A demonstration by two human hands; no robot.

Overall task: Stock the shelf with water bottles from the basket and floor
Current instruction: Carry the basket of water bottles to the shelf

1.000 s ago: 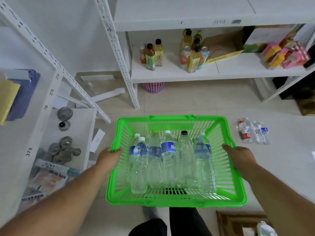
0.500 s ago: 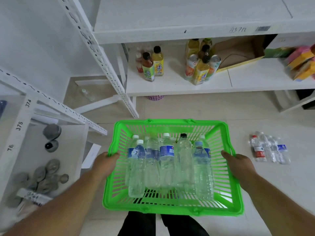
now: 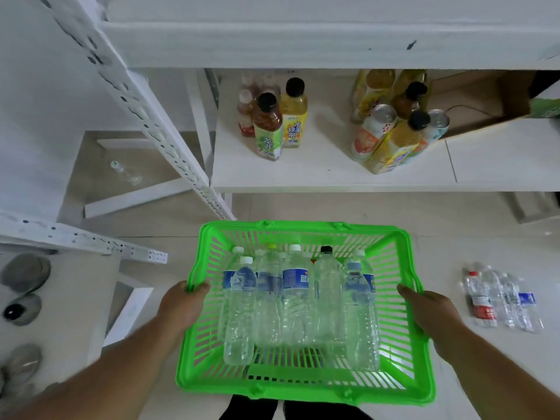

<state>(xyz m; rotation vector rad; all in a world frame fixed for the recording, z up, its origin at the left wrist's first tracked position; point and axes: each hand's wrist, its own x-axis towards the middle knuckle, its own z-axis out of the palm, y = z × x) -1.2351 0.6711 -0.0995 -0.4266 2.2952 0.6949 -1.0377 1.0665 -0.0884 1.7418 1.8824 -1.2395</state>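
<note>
- Water bottles (image 3: 295, 301) lie packed side by side in the green basket (image 3: 303, 389), caps pointing away from us toward the shelf (image 3: 333, 177).
- They are clear plastic, ribbed and see-through; most carry white caps, one a black cap (image 3: 326, 249), one a yellowish cap, and several wear blue labels around the upper body.
- We count roughly six or seven in the basket; those behind the front row overlap, so the exact number is unclear.
- Our left hand (image 3: 183, 301) grips the left rim of the basket, thumb hooked over the edge and fingers curled under it.
- Our right hand (image 3: 430, 310) grips the right rim the same way, thumb on top and fingers wrapped out of sight below.
- We hold the basket level above the tiled floor (image 3: 485, 244), just in front of the lower shelf board.
- More water bottles (image 3: 501, 300) lie on the floor to our right, well apart from the basket: one with a red cap and red label, one with a blue label, the rest plain.
- On the shelf stand tea bottles (image 3: 274, 122) with dark caps at the left, and a cluster of yellow drink bottles and cans (image 3: 394, 128) farther right, beside a cardboard box (image 3: 478, 101).
- Grey round lids (image 3: 25, 274) lie on a low white shelf at our left.
</note>
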